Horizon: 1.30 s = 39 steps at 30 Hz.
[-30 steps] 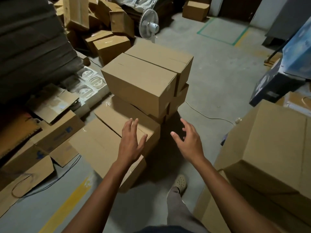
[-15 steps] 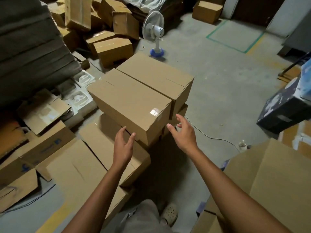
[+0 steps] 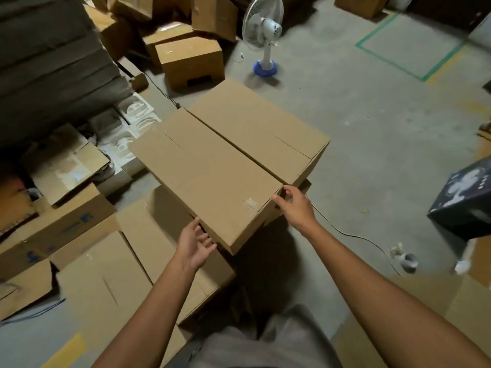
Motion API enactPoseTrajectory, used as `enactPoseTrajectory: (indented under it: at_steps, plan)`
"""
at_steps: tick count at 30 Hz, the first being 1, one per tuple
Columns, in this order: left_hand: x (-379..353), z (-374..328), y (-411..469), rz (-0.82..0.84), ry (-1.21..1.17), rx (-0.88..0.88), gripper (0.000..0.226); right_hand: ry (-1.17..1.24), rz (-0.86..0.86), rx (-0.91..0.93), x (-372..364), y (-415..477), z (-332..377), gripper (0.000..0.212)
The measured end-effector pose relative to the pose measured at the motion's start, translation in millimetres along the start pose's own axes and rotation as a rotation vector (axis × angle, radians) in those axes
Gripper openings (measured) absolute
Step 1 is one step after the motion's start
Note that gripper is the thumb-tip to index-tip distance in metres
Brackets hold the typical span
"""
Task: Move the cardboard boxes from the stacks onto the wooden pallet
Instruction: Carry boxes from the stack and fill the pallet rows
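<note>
1. On the far left, flattened cardboard (image 3: 66,166) lies on the floor (image 3: 372,123), and low boxes (image 3: 106,274) sit in front of the stack.
2. The left hand (image 3: 195,247) hung short of the stack a second ago. It has now come in low and turned palm up. Its fingers (image 3: 206,239) are straight and loose and hold nothing, just under the near bottom edge of the near top box (image 3: 207,181).
3. That box has not moved. It sits on top of the stack, pressed side by side against the far top box (image 3: 257,128).
4. The right hand (image 3: 296,205) has moved up to the near box's right corner. Its fingers are lightly bent and touch the end face, but they are not clamped on it.
5. The reach looks finished and the grip is only beginning, so nothing has been lifted yet.
6. The wooden pallet is not in view, so carrying the box there will likely mean turning away from the stack.
</note>
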<state>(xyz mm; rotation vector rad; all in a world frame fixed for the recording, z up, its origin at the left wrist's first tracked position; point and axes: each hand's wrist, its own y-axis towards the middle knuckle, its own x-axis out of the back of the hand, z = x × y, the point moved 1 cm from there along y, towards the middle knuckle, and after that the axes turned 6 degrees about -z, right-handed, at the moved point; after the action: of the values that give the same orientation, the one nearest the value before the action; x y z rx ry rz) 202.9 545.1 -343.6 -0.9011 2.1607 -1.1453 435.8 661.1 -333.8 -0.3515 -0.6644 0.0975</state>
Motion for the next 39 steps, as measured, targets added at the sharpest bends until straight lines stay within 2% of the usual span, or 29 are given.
enactPoseTrajectory:
  at_steps: [4, 10, 12, 15, 20, 23, 25, 26, 29, 32, 34, 37, 39]
  plan:
    - [-13.0, 0.6, 9.9, -0.081, -0.103, 0.078, 0.056, -0.057, 0.076, -0.042, -4.4, 44.7, -0.5, 0.059]
    - [-20.4, 13.7, 34.8, -0.148, -0.183, 0.127, 0.053, -0.254, 0.225, 0.038, -17.2, 86.4, -4.2, 0.061]
    - [-27.0, 17.6, 36.9, -0.131, -0.171, 0.111, 0.040, -0.243, 0.233, 0.031, -21.1, 91.3, -5.3, 0.065]
    - [-30.3, 23.0, 36.8, -0.212, -0.116, 0.085, 0.027, -0.181, 0.235, -0.021, -24.4, 92.7, -5.1, 0.075]
    - [-20.5, 18.3, 19.3, -0.359, -0.039, -0.044, 0.023, -0.126, 0.307, -0.055, -28.8, 79.9, 1.5, 0.070]
    - [-7.5, 6.6, 2.6, -0.418, 0.056, -0.221, 0.014, -0.068, 0.272, -0.023, -33.8, 65.8, 14.2, 0.065]
    - [2.4, -1.6, -5.5, -0.430, 0.086, -0.311, 0.033, 0.031, 0.266, -0.038, -35.9, 52.0, 28.3, 0.055]
    - [6.0, -6.5, -12.6, -0.437, 0.092, -0.344, 0.034, 0.084, 0.270, -0.062, -37.4, 44.9, 34.1, 0.050]
    - [20.0, -17.2, -28.0, -0.454, 0.077, -0.432, 0.014, 0.194, 0.252, -0.112, -42.6, 22.0, 47.7, 0.047]
    - [34.2, -30.1, -44.6, -0.405, 0.072, -0.491, 0.009, 0.255, 0.206, -0.099, -46.2, -4.3, 62.3, 0.055]
    - [50.0, -38.0, -50.0, -0.369, 0.096, -0.498, 0.017, 0.291, 0.166, -0.107, -50.5, -23.0, 70.4, 0.053]
    - [79.4, -49.4, -59.1, -0.311, 0.136, -0.511, 0.042, 0.337, 0.089, -0.103, -59.4, -56.4, 81.8, 0.041]
    - [102.6, -57.0, -67.9, -0.247, 0.164, -0.543, 0.041, 0.371, 0.022, -0.106, -68.7, -85.3, 86.8, 0.041]
